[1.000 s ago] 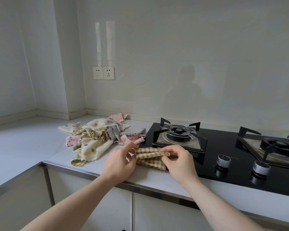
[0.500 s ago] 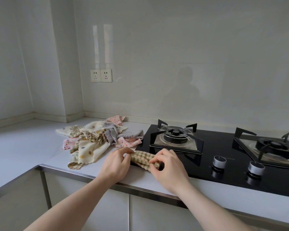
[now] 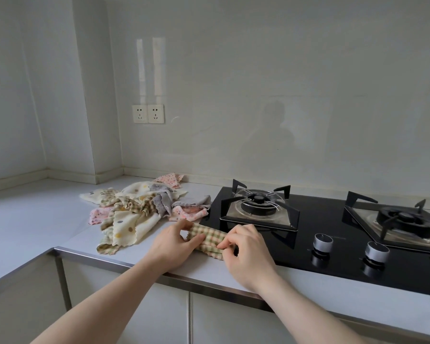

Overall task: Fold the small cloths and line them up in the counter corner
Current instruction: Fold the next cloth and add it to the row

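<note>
A green-and-cream checked cloth (image 3: 209,238) lies bunched into a narrow strip on the counter beside the hob's left edge. My left hand (image 3: 170,243) pinches its left end and my right hand (image 3: 247,249) pinches its right end; part of the cloth is hidden under my fingers. To the left sits a loose pile of small cloths (image 3: 139,209), cream with dots, pink, grey and checked, all unfolded and overlapping.
A black glass gas hob (image 3: 315,224) with two burners and two knobs (image 3: 322,243) fills the counter on the right. The grey counter (image 3: 35,219) runs left into the wall corner. A steel front edge (image 3: 104,256) borders the counter. Two sockets (image 3: 148,114) sit on the wall.
My hands have drawn together along the checked cloth, gathering it from a wider spread into a shorter, narrower strip. The view has shifted slightly.
</note>
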